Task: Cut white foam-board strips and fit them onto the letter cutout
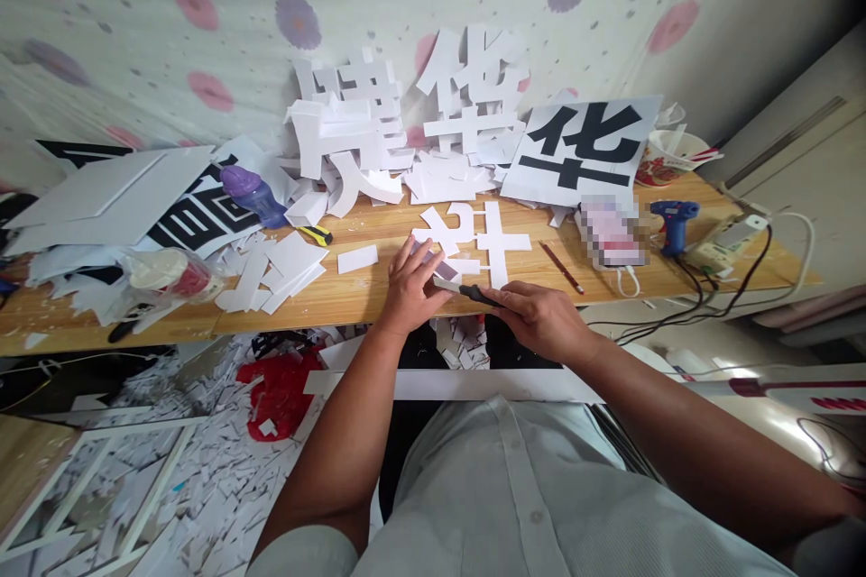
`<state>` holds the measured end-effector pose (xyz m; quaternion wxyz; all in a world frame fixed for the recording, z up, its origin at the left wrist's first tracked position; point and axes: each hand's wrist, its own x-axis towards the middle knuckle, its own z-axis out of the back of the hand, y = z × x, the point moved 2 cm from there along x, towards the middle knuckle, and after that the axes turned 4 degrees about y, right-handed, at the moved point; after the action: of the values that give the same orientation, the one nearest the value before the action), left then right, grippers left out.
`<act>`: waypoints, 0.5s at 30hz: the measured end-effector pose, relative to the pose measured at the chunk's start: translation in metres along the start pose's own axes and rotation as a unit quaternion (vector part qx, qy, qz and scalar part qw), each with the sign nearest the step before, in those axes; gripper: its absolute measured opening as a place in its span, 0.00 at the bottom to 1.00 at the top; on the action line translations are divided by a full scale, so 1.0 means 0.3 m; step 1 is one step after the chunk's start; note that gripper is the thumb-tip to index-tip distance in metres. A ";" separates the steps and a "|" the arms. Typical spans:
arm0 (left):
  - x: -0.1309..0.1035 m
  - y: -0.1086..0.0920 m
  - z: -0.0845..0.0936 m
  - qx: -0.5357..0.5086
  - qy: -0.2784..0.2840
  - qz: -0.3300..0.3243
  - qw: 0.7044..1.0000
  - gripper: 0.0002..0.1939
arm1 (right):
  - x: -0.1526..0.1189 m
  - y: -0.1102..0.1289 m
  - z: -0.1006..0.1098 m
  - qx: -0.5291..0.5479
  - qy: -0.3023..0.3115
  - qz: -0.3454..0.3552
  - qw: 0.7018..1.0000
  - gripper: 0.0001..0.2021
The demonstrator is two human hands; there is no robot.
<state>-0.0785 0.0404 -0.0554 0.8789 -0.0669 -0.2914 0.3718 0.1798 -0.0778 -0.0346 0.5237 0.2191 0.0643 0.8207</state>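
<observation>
- The right hand (pixel 541 319) is closed around a knife (pixel 482 295); the knife points toward the left hand (pixel 407 288).
- The left hand is spread out, with its fingers over a gray strip (pixel 443 270) on the table (pixel 531 288). It is too small to tell if the blade touches the strip.
- The flat white cut-out (pixel 497 242) lies on the table, just past the knife.
- Done, it seems: big white shapes (pixel 466 77) are cut out and stand up at the back.
- Left to do, I think: the flat cut-out has no sides on it yet.
</observation>
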 end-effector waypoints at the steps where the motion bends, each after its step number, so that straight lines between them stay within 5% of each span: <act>1: 0.000 -0.001 0.001 -0.001 0.001 0.001 1.000 0.33 | 0.000 -0.001 0.002 -0.001 0.001 -0.003 1.000 0.20; 15: 0.000 -0.005 0.001 -0.004 0.006 0.014 1.000 0.34 | -0.016 0.020 0.060 -0.062 0.011 -0.051 0.997 0.21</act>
<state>-0.0777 0.0391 -0.0546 0.8751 -0.0771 -0.2862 0.3826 0.1843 -0.0871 -0.0178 0.5764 0.1736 0.0297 0.7980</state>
